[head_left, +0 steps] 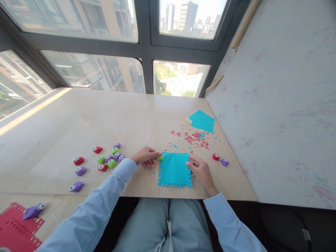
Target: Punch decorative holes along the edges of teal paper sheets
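Note:
A blue paper sheet point(174, 169) with small holes punched along its edges lies at the table's front edge. My left hand point(147, 156) is closed on a green craft punch point(161, 157), which sits at the sheet's upper left corner. On the other side, my right hand point(201, 171) pinches the sheet's right edge between thumb and fingers. Tiny red and blue punched bits point(196, 139) are scattered beyond the sheet. A red punch point(216, 156) and a purple punch point(225, 162) rest to the right of my right hand.
Several red, green and purple punches point(111, 163) lie left of my left hand. Blue and pale paper sheets point(202, 121) are at the back right. Red punched paper point(18, 227) with a purple punch point(33, 211) on it lies front left. A wall point(283, 122) bounds the right.

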Tool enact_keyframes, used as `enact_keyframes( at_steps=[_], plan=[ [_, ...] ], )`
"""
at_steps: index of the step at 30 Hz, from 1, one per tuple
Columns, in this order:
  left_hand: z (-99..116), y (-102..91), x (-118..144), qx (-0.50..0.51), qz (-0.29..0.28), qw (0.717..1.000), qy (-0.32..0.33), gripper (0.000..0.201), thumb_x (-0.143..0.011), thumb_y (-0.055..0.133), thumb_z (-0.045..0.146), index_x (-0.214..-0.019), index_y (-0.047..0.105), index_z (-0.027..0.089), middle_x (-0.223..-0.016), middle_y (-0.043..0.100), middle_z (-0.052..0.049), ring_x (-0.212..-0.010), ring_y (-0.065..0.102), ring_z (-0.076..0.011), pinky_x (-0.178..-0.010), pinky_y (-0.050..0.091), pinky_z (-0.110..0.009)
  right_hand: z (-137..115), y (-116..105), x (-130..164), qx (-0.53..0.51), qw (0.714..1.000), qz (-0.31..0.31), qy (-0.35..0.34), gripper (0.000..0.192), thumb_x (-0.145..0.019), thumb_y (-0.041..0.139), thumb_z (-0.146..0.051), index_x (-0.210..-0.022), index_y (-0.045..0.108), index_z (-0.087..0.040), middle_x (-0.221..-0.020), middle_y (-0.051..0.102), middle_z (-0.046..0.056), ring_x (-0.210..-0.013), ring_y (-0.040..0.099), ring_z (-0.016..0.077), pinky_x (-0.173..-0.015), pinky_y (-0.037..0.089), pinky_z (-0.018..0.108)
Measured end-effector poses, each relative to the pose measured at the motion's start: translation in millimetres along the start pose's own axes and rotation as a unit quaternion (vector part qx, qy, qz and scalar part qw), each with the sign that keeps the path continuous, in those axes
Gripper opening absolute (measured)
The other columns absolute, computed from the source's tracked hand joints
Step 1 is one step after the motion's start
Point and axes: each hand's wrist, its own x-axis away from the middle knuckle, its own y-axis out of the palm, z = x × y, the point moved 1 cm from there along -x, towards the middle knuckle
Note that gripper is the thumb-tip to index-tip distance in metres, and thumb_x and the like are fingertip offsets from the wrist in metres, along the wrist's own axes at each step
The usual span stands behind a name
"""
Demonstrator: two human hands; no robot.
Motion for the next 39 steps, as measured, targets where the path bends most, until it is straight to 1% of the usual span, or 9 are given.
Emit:
enact_keyframes(
  at_steps=[5, 10, 16, 20, 25, 29, 34, 39],
  plan=[
    [-2.5, 0.5, -0.7, 0.005, 0.015, 1.000, 0.008, 0.053, -0.060, 0.073, 0.067, -0.064, 0.059, 0.016, -0.054, 0.065, -0.004, -0.047, 0.062, -0.0143, -0.046, 0.047, -0.023, -0.2, -0.1, 0.4, 0.006, 1.000, 0.004, -0.009, 0.057, -0.072, 0.067, -0.045, -0.115, 0.066, -0.007, -0.082, 0.074, 0.010, -0.066, 0.066, 0.0203, -0.048, 0.049, 0.026],
    [-1.1, 1.8, 0.0, -0.010, 0.015, 1.000, 0.003, 0.051, -0.059, 0.074, 0.065, -0.064, 0.060, 0.016, -0.053, 0.065, -0.003, -0.048, 0.062, -0.0146, -0.045, 0.046, -0.022, 0.9, -0.1, 0.2, 0.004, 1.000, 0.004, -0.007, 0.057, -0.071, 0.067, -0.045, -0.115, 0.067, -0.008, -0.084, 0.074, 0.010, -0.067, 0.066, 0.0206, -0.047, 0.049, 0.026],
    [3.9, 2.9, 4.5, -0.016, 0.013, 1.000, 0.000, 0.046, -0.063, 0.074, 0.058, -0.059, 0.054, 0.017, -0.050, 0.062, -0.001, -0.042, 0.059, -0.0125, -0.043, 0.043, -0.022, -1.5, -0.3, 0.7, -0.006, 1.000, -0.003, 0.005, 0.062, -0.070, 0.067, -0.046, -0.116, 0.065, -0.005, -0.086, 0.074, 0.012, -0.065, 0.065, 0.0203, -0.044, 0.048, 0.026],
    [4.0, 3.5, 2.9, -0.007, 0.010, 1.000, 0.007, 0.044, -0.063, 0.075, 0.055, -0.058, 0.052, 0.017, -0.049, 0.061, 0.000, -0.042, 0.058, -0.0131, -0.042, 0.043, -0.023, -2.7, -0.7, 0.8, -0.002, 1.000, 0.000, 0.012, 0.062, -0.069, 0.067, -0.047, -0.115, 0.066, -0.005, -0.087, 0.074, 0.013, -0.066, 0.066, 0.0207, -0.042, 0.048, 0.025],
    [2.4, 6.3, -0.2, 0.017, 0.018, 1.000, 0.005, 0.039, -0.064, 0.075, 0.049, -0.058, 0.053, 0.017, -0.048, 0.060, 0.000, -0.042, 0.058, -0.0136, -0.042, 0.043, -0.024, -1.8, -0.4, 0.3, -0.005, 1.000, -0.003, 0.013, 0.060, -0.069, 0.067, -0.046, -0.114, 0.066, -0.007, -0.085, 0.073, 0.011, -0.062, 0.064, 0.0189, -0.041, 0.047, 0.025],
    [4.9, 7.9, 0.2, 0.025, 0.029, 0.999, -0.009, 0.035, -0.066, 0.075, 0.043, -0.057, 0.054, 0.016, -0.049, 0.060, 0.000, -0.044, 0.059, -0.0134, -0.045, 0.046, -0.024, -2.3, -0.3, -0.2, -0.006, 1.000, -0.007, 0.017, 0.058, -0.070, 0.067, -0.046, -0.114, 0.066, -0.008, -0.084, 0.073, 0.010, -0.063, 0.065, 0.0191, -0.041, 0.047, 0.024],
    [13.8, 7.4, 0.1, 0.002, 0.028, 0.999, -0.034, 0.030, -0.069, 0.074, 0.037, -0.058, 0.056, 0.016, -0.051, 0.062, 0.000, -0.045, 0.061, -0.0130, -0.050, 0.051, -0.025, -2.1, -0.9, -1.2, -0.011, 1.000, -0.014, 0.017, 0.061, -0.069, 0.067, -0.045, -0.115, 0.065, -0.006, -0.084, 0.074, 0.011, -0.065, 0.065, 0.0205, -0.041, 0.047, 0.025],
    [26.4, 7.0, -0.5, -0.065, 0.026, 0.996, -0.060, 0.029, -0.072, 0.073, 0.030, -0.055, 0.055, 0.014, -0.049, 0.062, -0.002, -0.045, 0.062, -0.0139, -0.052, 0.054, -0.026, 2.0, -1.1, -2.5, -0.007, 1.000, -0.014, 0.009, 0.062, -0.070, 0.067, -0.046, -0.117, 0.065, -0.006, -0.083, 0.073, 0.011, -0.066, 0.064, 0.0201, -0.043, 0.047, 0.025]
  ],
)
